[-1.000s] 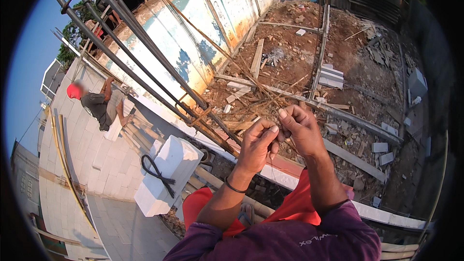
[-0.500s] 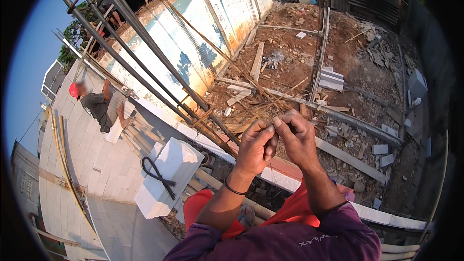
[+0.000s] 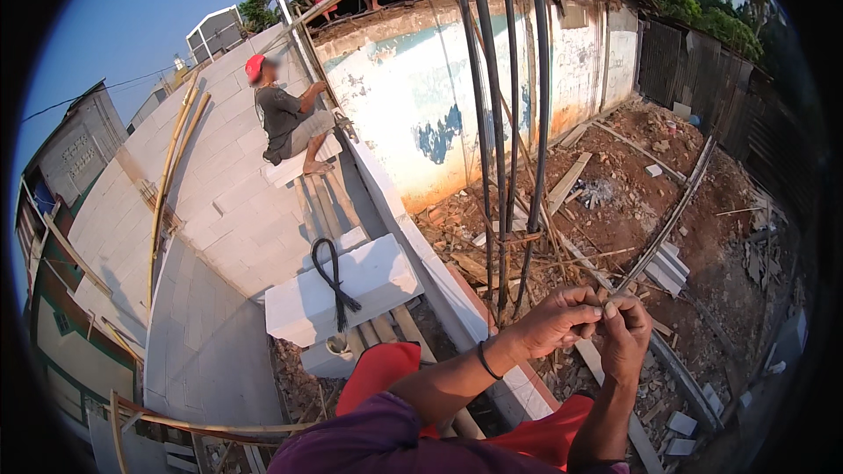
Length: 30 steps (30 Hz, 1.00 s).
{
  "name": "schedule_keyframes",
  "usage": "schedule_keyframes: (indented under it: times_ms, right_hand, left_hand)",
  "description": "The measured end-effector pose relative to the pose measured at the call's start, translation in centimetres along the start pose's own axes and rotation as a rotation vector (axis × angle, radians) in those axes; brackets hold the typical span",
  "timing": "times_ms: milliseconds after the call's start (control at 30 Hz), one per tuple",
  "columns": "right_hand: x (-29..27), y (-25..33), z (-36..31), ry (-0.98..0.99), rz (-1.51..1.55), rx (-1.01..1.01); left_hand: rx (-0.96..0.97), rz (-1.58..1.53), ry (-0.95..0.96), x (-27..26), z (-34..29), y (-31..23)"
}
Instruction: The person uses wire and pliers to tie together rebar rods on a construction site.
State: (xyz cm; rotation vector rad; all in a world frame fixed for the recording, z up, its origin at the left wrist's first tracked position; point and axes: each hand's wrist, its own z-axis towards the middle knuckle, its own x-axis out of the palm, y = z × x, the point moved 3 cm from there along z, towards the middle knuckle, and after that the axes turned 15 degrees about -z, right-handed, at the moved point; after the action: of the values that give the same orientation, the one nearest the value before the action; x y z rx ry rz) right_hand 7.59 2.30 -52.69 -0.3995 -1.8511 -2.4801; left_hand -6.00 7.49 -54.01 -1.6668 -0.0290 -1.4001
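My left hand (image 3: 562,320) and my right hand (image 3: 625,329) meet fingertip to fingertip at the lower right, in front of my body. Both are closed in a pinch; whatever sits between the fingers is too small to make out. Just beyond my left hand rise several dark steel reinforcing bars (image 3: 488,136), tied together by cross-ties. Left of my knees, a looped bundle of black tie wire (image 3: 333,284) lies over a white building block (image 3: 382,279).
A person in a red cap (image 3: 290,114) sits on a block by the painted wall (image 3: 448,114); others are on the roof edge. Bamboo poles (image 3: 173,167) lean at left. A low white wall ledge (image 3: 430,263) runs beside me; below it lies rubble with planks (image 3: 569,183).
The view has swung left, so my hands now appear lower and farther right. They stay pinched together. The bars and the seated person show more toward the right of the picture.
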Motion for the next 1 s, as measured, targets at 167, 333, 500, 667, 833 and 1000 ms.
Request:
schedule_keyframes:
  times_ms: [167,333,500,667,833,1000]
  right_hand:
    - [-1.4,0.3,-0.2,-0.087,-0.26,-0.153]
    - [0.2,1.5,-0.7,-0.292,-0.528,-0.232]
    - [-0.6,0.2,-0.4,-0.149,-0.1,-0.14]
    - [0.1,0.3,-1.0,-0.097,-0.047,-0.106]
    - [-0.1,0.3,-1.2,-0.061,-0.233,-0.269]
    - [1.3,0.6,-1.7,-0.125,-0.213,-0.344]
  left_hand:
    - [-0.012,0.056,-0.013,1.2,0.3,0.3]
    - [0.153,0.274,-0.031,1.5,-0.2,0.2]
    - [0.223,0.219,0.041,2.2,-0.4,0.1]
    - [0.105,0.077,0.2,1.4,-0.2,0.4]
    - [-0.035,-0.019,0.157,0.8,-0.7,0.4]
    - [-0.144,-0.192,0.228,1.5,-1.4,0.1]
